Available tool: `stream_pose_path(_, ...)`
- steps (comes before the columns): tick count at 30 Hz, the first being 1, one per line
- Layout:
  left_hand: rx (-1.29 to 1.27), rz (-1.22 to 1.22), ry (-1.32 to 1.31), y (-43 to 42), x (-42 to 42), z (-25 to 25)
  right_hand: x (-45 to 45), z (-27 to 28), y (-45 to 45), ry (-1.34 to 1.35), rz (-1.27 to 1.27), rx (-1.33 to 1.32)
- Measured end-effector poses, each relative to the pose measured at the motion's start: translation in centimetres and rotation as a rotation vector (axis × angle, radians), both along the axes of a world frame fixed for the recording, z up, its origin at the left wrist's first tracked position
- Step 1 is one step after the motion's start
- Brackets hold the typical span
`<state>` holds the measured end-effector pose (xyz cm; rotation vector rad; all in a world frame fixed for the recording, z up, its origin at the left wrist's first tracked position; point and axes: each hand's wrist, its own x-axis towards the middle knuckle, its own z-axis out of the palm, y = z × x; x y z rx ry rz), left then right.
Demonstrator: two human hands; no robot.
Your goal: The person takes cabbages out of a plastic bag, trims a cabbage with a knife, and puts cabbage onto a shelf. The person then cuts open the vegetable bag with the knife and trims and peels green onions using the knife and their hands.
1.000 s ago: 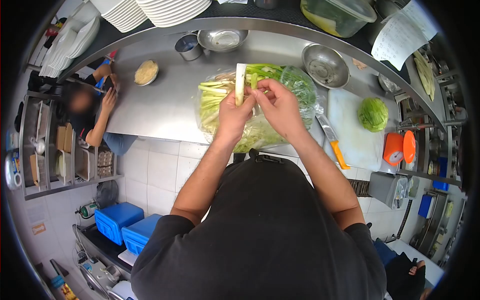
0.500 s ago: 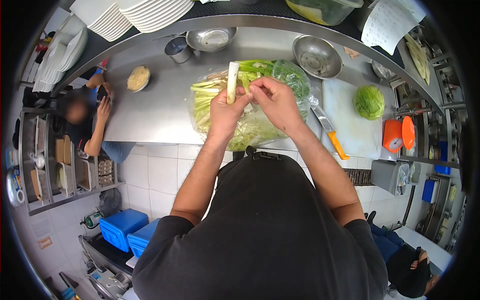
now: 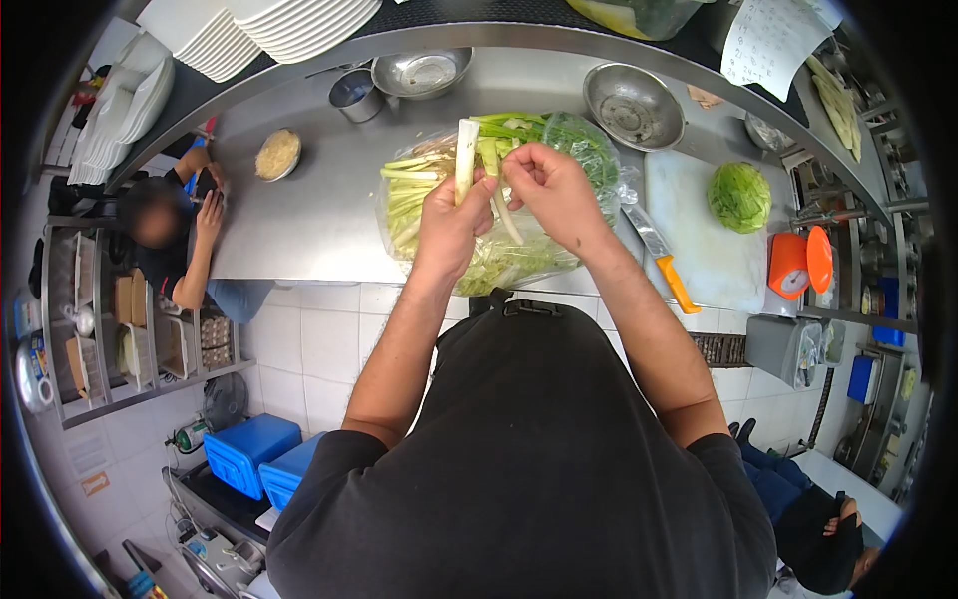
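My left hand point(image 3: 454, 225) is closed around a thick green onion point(image 3: 466, 150), its white stalk pointing up and away from me. Beside the stalk a loose pale-green outer layer point(image 3: 511, 222) hangs down between my hands. My right hand point(image 3: 554, 195) is just to the right, thumb and forefinger pinched near that layer; whatever is between the fingertips is hidden. Under both hands lies a pile of green onions point(image 3: 409, 205) on clear plastic, with white ends to the left. Bagged green tops point(image 3: 581, 150) sit at the right of the pile.
A knife point(image 3: 664, 258) with an orange handle lies beside a white cutting board point(image 3: 689, 215) bearing a cabbage point(image 3: 739, 198). Steel bowls point(image 3: 635, 108) stand behind, under a shelf of plates point(image 3: 299, 25). An orange scale point(image 3: 790, 268) is at right. One person point(image 3: 165, 240) sits at left; another is at lower right.
My right hand has drawn slightly right, away from the stalk. The pale outer layer now hangs down between my hands; my left hand keeps hold of the green onion.
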<state>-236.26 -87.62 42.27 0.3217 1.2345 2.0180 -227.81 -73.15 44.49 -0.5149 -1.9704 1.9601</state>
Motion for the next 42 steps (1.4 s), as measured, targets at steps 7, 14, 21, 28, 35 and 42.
stream_pose_path(7,0.01,0.003,0.004,0.1,-0.1,-0.1,0.0,-0.2,-0.1,0.038,-0.011,0.103)
stream_pose_path(14,-0.069,0.0,0.076,-0.2,-0.2,0.2,0.3,-0.2,-0.1,0.041,0.022,0.091)
stream_pose_path(21,0.008,-0.08,-0.021,-0.5,-0.7,-0.1,0.4,0.4,0.2,0.053,0.043,0.02)
stream_pose_path(28,-0.121,0.097,0.13,0.2,0.3,-0.4,0.0,-0.1,-0.7,0.105,-0.092,-0.159)
stream_pose_path(35,-0.196,0.318,0.465,1.0,1.0,-0.8,-0.4,0.0,-2.5,0.127,-0.21,-0.243)
stream_pose_path(42,-0.292,0.335,0.527,1.1,1.4,0.4,-0.1,0.8,-2.9,0.082,-0.19,-0.272)
